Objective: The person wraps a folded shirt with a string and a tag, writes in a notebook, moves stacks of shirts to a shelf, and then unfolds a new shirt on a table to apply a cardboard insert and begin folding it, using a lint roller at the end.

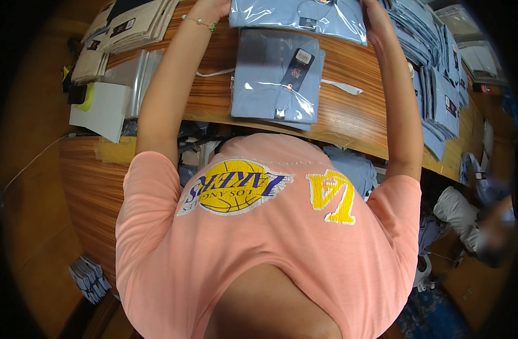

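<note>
Peach cotton of the person's T-shirt (259, 243) fills the near view, soft and faintly slubbed, with a yellow printed patch across the chest; beyond it runs the curved edge of a wooden table (213, 107), glossy and streaked with dark grain; on that lies a folded pale-blue shirt in a clear plastic bag (276, 85), flat, rectangular, with a dark hang tag on top and a white strip poking out at either side; farther on, both bare arms stretch forward and apart to a second bagged blue shirt (298, 17) at the table's far side; the left hand (211, 8), a beaded bracelet at its wrist, sits at the packet's left edge and the right hand (375, 22) at its right edge, yet the fingers are cut off by the frame's top, so I cannot tell whether either has closed on it; such a packet looks light and floppy, the film slick and crinkly, so I would judge a grip on both short edges keeps it from sagging or sliding; stacks of similar blue packets (434, 73) rise on the right, beige bagged garments (129, 25) on the left, near white sheets (100, 107).
</note>
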Tool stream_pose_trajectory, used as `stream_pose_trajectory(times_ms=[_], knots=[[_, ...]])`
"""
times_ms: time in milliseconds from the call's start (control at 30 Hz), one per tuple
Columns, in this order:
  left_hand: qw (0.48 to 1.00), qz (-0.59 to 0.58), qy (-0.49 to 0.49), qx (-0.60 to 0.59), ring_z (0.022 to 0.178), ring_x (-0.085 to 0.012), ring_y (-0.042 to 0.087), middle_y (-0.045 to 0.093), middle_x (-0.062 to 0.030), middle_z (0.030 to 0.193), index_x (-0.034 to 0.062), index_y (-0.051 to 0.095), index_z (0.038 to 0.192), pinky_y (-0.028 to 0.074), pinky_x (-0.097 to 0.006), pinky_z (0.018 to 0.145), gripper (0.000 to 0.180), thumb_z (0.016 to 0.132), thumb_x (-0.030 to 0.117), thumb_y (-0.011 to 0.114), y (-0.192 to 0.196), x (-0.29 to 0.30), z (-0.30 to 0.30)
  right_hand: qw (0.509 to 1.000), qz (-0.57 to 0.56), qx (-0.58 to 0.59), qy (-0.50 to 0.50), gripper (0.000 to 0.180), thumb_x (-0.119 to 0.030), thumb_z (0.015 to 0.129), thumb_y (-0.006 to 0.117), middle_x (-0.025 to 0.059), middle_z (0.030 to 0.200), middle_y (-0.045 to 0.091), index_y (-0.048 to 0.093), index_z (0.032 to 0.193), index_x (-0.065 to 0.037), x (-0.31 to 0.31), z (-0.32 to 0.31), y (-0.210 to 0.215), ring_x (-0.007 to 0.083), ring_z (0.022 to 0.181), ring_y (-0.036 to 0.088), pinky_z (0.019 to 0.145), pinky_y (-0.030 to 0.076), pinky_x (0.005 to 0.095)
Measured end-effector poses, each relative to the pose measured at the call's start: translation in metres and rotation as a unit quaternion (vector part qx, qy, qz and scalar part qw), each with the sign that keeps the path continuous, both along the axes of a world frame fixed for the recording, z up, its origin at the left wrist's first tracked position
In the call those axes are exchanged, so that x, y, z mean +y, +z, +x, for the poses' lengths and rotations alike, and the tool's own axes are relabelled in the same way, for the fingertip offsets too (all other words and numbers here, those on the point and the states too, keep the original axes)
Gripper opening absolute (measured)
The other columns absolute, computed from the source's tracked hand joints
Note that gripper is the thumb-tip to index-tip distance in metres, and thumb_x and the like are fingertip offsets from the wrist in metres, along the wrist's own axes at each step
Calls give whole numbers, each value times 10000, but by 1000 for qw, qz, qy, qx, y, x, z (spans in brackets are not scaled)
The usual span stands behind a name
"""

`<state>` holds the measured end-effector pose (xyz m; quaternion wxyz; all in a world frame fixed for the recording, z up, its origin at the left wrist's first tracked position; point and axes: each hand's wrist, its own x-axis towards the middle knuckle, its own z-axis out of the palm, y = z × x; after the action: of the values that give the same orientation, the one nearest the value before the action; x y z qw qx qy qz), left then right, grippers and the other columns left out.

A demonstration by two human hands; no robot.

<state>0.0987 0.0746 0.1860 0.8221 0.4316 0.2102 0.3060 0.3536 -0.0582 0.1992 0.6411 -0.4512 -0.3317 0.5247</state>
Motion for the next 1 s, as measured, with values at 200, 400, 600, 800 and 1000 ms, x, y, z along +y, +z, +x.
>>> stream_pose_trajectory(times_ms=[200, 400, 600, 800, 1000], knots=[[986, 94, 136, 17, 933, -221, 587, 593, -120, 1029, 25, 487, 1152, 485, -336, 835, 283, 895, 142, 460, 27, -79, -39, 989, -8, -149, 0, 317, -198, 862, 552, 64, 1004, 612, 511, 1146, -63, -41, -7, 10, 173, 880, 614, 797, 505, 321], [889, 247, 144, 357, 1266, -240, 318, 326, -177, 1384, -7, 227, 1384, 244, -327, 1050, 605, 909, 252, 497, -133, -128, -80, 937, -195, -288, -26, 322, -154, 816, 626, 36, 882, 564, 533, 1099, -30, -118, -68, -121, 133, 768, 501, 718, 422, 256], [942, 188, 82, 267, 1283, -256, 302, 289, -194, 1403, -9, 183, 1394, 247, -302, 1040, 579, 905, 133, 459, -125, -143, -73, 937, -176, -288, -87, 463, -114, 811, 627, 62, 873, 543, 445, 1225, -16, -138, -87, -132, 127, 727, 488, 639, 425, 248], [935, 196, 77, 285, 1352, -311, 157, 129, -233, 1459, -17, 40, 1411, 164, -339, 1082, 719, 870, 153, 482, -126, -104, -63, 933, -221, -242, -149, 595, -109, 772, 654, 132, 1069, 490, 376, 1289, -16, -161, -108, -134, 199, 842, 504, 711, 431, 293], [899, 26, 284, 333, 1191, -290, 388, 376, -212, 1294, -45, 173, 1357, 347, -369, 964, 718, 838, 209, 599, -173, 45, -12, 850, -160, -460, -200, 547, -131, 765, 655, 175, 1155, 451, 432, 1246, 2, -156, -110, -103, 297, 1013, 465, 885, 384, 367]])
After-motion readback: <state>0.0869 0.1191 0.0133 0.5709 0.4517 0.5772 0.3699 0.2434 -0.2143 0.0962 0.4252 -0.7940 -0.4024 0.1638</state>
